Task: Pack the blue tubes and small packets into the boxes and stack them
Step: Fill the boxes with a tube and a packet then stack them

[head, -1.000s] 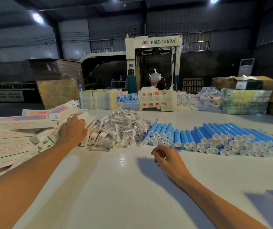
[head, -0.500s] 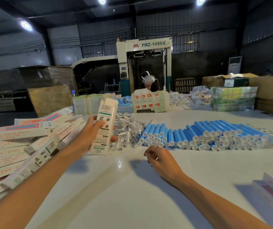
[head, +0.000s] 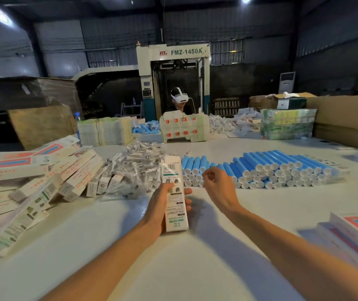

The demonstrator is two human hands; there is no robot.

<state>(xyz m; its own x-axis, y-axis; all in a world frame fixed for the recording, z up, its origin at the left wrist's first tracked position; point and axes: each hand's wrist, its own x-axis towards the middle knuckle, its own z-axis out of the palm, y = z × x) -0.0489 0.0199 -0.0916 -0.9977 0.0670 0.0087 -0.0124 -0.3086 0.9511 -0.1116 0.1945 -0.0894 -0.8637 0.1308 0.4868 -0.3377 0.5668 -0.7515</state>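
My left hand [head: 160,208] grips a long white box [head: 174,193] with a barcode and green print, held upright over the middle of the white table [head: 173,268]. My right hand [head: 218,187] hovers just right of the box with fingers curled, holding nothing, in front of the rows of blue tubes [head: 267,170] with white caps. A heap of small clear packets [head: 130,172] lies behind the box on the left. Flat and folded white boxes [head: 32,181] are piled at the far left.
Stacked boxes [head: 351,237] sit at the right near edge. Across the table another person [head: 180,103] wearing a white headset sits behind an upright carton sheet [head: 184,129]. Wrapped bundles [head: 287,127], cardboard cartons [head: 347,118] and a large machine [head: 173,77] stand behind.
My left hand picked a white box from the left pile and carried it rightward to the table's middle. My right hand rose slightly toward the box.
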